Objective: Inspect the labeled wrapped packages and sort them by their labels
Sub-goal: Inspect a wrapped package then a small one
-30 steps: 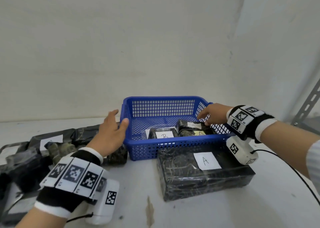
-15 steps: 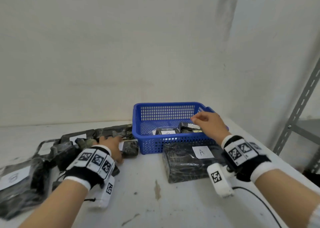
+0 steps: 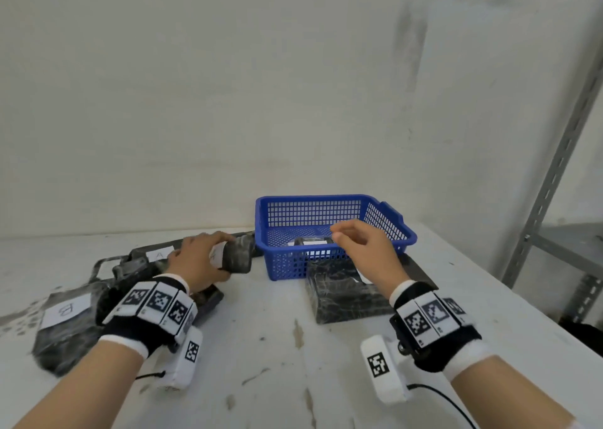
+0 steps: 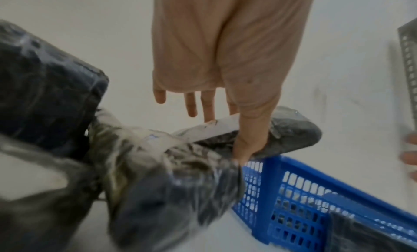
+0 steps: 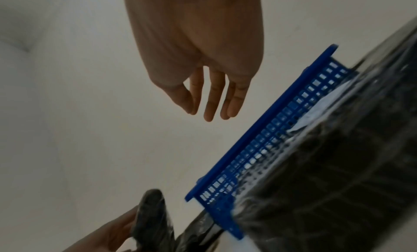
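My left hand (image 3: 208, 254) grips a small dark wrapped package (image 3: 239, 255) by its white-labelled face, lifted just left of the blue basket (image 3: 329, 198). In the left wrist view my thumb lies across that package (image 4: 293, 131) beside its label (image 4: 223, 127). My right hand (image 3: 346, 236) hovers over the basket's front wall, fingers loosely hanging (image 5: 212, 104) and holding nothing. One labelled package (image 3: 310, 242) lies inside the basket. A large black package (image 3: 342, 295) sits on the table in front of the basket, its label mostly hidden behind my right wrist.
Several more wrapped packages lie piled at the left, one labelled A (image 3: 160, 254) and one labelled B (image 3: 65, 311). A white wall stands close behind the basket. A grey metal shelf post (image 3: 554, 167) rises at the right past the table edge.
My left hand went down into the left pile, took the small package and lifted it toward the basket. My right hand drew back out of the basket, empty.
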